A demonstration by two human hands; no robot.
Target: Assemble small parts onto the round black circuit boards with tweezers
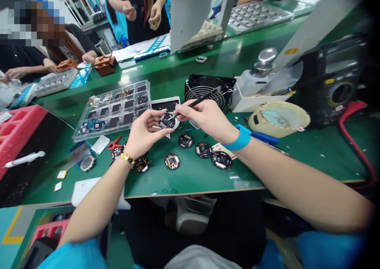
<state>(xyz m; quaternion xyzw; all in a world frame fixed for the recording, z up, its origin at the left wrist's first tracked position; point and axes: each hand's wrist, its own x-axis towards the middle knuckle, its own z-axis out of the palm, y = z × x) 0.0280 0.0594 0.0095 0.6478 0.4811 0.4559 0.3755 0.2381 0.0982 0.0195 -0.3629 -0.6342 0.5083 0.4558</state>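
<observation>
My left hand (145, 132) grips a round circuit board (166, 121) by its edge, between thumb and fingers. It is black with metallic parts, and I hold it above the green table. My right hand (204, 116) is closed around slim black tweezers (199, 99), whose tip reaches the board's face. Just below my hands lie more round boards, among them one with a gold-toned face (172, 161) and a dark one (185, 141). Others are partly hidden behind my left wrist.
A clear compartment tray (118, 122) with small parts lies left, near red clips (114, 143). Behind my hands is a black fan (208, 89). To the right are a dispenser bottle (252, 81), a yellowish tub (277, 120) and a multimeter (335, 91). Co-workers sit and stand across the bench.
</observation>
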